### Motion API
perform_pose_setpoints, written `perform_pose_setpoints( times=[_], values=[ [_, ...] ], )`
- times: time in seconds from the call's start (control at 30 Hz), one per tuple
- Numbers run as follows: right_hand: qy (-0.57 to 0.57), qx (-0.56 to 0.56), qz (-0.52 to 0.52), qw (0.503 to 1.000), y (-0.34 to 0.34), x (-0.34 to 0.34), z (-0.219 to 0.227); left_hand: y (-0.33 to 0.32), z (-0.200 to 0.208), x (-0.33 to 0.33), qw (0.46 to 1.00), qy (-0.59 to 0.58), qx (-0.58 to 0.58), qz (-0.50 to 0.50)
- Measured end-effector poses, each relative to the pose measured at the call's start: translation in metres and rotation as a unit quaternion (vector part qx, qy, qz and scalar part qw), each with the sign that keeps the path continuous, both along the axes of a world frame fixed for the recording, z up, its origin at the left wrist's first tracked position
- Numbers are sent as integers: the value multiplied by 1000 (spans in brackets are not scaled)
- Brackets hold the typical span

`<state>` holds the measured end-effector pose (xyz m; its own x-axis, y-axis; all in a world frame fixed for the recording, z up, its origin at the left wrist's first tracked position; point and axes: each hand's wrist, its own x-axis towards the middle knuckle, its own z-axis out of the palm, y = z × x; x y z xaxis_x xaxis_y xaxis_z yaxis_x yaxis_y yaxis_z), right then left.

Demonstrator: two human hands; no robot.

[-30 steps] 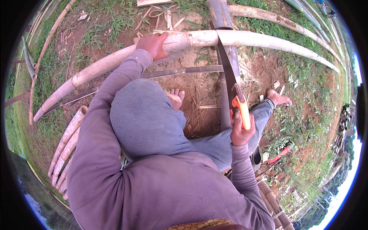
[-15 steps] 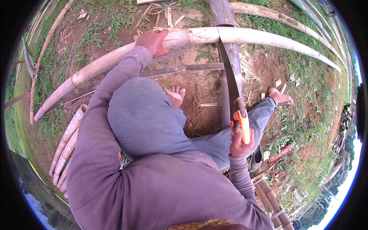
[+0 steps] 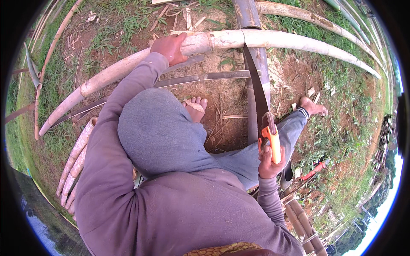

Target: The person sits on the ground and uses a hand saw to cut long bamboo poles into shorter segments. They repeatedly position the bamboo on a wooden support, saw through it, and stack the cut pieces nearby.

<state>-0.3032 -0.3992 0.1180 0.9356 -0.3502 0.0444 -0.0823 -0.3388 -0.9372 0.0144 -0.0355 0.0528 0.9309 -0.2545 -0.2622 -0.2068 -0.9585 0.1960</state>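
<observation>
A long pale bamboo pole (image 3: 294, 42) lies crosswise in front of me, over a darker upright-running bamboo pole (image 3: 259, 64). My left hand (image 3: 171, 48) is wrapped over the pale pole, left of one of its joints. In my right hand (image 3: 270, 162) is the orange handle of a hand saw (image 3: 259, 91), the fingers closed round it. The far end of the saw's dark blade meets the pale pole just right of the crossing pole's middle line. How deep the blade sits in the pole is hard to make out.
Thin split bamboo strips (image 3: 226, 75) lie below the pole. Cut bamboo lengths (image 3: 77, 164) are stacked at my left. Another pole (image 3: 307, 21) stretches to the far right. A red-handled tool (image 3: 314, 170) lies in grass beside a dark shoe (image 3: 287, 175). My bare feet rest on the soil.
My right hand and the saw have shifted slightly down and to the right, drawing the blade back a little. My left hand stays on the pole.
</observation>
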Motion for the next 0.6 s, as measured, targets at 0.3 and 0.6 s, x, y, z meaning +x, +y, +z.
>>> perform_pose_setpoints(
  times=[0.3,0.6],
  values=[
    [1,40,48,998,0,34,4,4,-2,-22,997,-59,-45,-9],
    [14,32,37,999,18,10,41,5,0,-60,998,-48,-39,23]
  ],
)
